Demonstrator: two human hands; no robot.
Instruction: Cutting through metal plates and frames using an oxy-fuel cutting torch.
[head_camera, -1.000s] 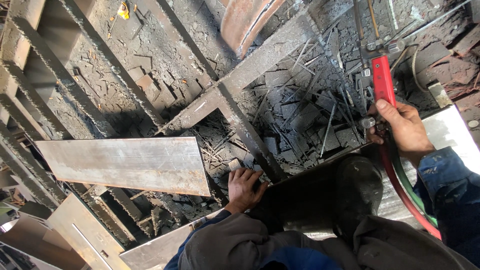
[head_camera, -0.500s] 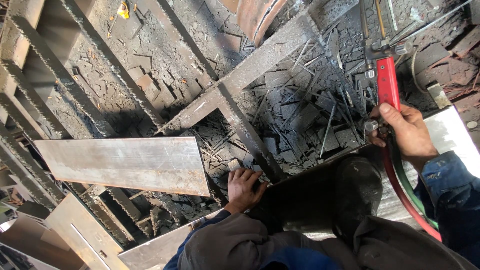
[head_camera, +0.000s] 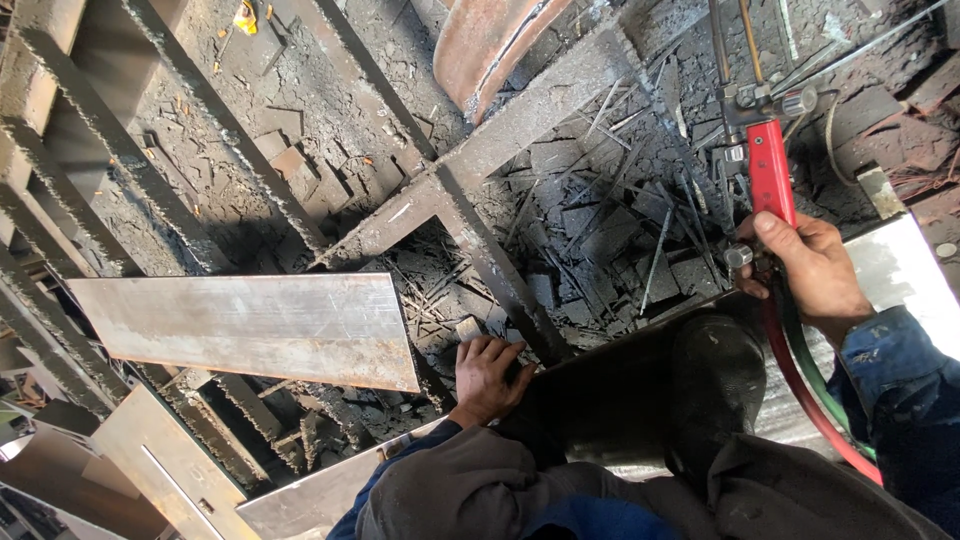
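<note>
The right hand (head_camera: 812, 265) closes around the red cutting torch (head_camera: 768, 170), nozzle pointing away beyond this grip. The left hand (head_camera: 487, 375) rests open-fingered on the dark plate edge (head_camera: 600, 385), apparently for support.

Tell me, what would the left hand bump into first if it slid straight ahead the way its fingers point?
Probably the small pale block lying just past the left hand and its fingertips. Beyond it comes dark scrap rubble. Depth is hard to judge from above, so the hand might pass over the block.
</note>
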